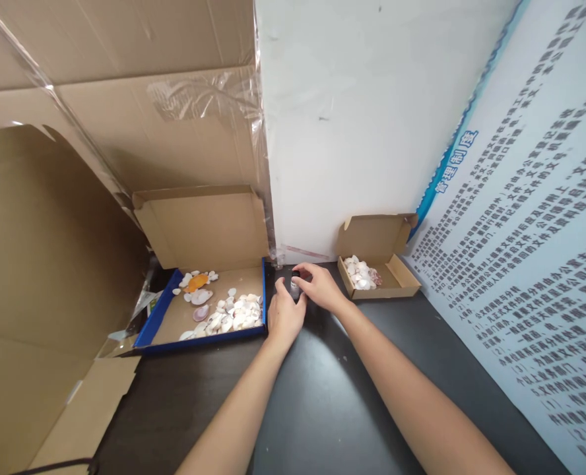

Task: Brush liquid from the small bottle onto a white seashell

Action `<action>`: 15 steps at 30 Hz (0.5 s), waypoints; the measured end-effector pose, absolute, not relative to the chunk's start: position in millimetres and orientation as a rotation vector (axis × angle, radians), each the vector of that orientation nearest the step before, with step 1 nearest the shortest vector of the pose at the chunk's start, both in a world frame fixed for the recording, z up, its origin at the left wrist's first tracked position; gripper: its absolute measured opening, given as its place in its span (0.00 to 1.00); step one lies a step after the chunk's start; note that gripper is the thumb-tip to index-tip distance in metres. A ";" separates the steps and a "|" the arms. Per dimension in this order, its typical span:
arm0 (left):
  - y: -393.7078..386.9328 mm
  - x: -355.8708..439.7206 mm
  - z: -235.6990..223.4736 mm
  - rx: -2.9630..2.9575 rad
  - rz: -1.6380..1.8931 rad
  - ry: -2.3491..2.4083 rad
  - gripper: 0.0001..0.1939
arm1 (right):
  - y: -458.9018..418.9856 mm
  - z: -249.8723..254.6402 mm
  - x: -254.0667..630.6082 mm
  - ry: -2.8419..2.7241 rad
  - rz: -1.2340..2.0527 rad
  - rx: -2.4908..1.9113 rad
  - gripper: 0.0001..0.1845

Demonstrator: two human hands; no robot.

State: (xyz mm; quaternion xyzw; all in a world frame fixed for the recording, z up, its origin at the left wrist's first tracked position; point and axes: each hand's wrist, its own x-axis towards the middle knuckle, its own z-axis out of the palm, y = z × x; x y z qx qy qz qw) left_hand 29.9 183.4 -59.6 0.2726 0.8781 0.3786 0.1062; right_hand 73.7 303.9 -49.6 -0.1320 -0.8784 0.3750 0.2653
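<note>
A small bottle with a black cap (295, 285) stands upright on the dark table between my two hands. My left hand (284, 315) closes around its lower body from the near left side. From the right, my right hand (319, 285) has its thumb and fingers closed about the black cap. Just left of my hands lies an open blue-edged box (167, 323) holding white shells (238, 313), an orange shell (196, 282) and a few purplish ones. Right of my hands sits a smaller open cardboard box (396, 290) with pale shells (359, 272) in its left part.
A large cardboard box (40, 231) rises at the left, with a cardboard flap (88, 412) on the table. Behind stand a cardboard sheet (174, 145) and a white wall (352, 132). A printed poster (535, 218) slants along the right side. A dark cable (55, 466) lies at lower left.
</note>
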 end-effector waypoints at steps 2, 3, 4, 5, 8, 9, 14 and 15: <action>188.9 27.8 -62.9 0.885 1.070 2.615 0.19 | 304.6 -45.4 75.5 -2.388 0.999 -0.357 0.08; 190.6 26.4 -64.5 0.925 1.051 2.620 0.14 | 304.6 -43.5 76.2 -2.396 0.988 -0.357 0.08; 191.6 25.0 -66.0 0.959 1.037 2.627 0.11 | 304.6 -41.7 76.7 -2.403 0.975 -0.359 0.07; 192.1 23.7 -67.5 0.988 1.024 2.632 0.10 | 304.6 -40.0 77.2 -2.411 0.961 -0.362 0.07; 191.0 21.3 -71.6 1.062 1.004 2.634 0.09 | 306.3 -35.2 78.9 -2.447 0.929 -0.368 0.09; 190.4 20.7 -72.7 1.085 1.003 2.628 0.09 | 307.5 -33.8 79.8 -2.465 0.924 -0.363 0.10; 189.7 16.8 -77.7 1.183 1.028 2.575 0.11 | 315.3 -29.1 85.6 -2.553 0.918 -0.278 0.07; 189.8 15.5 -78.7 1.195 1.037 2.563 0.11 | 316.4 -28.6 86.5 -2.564 0.916 -0.257 0.06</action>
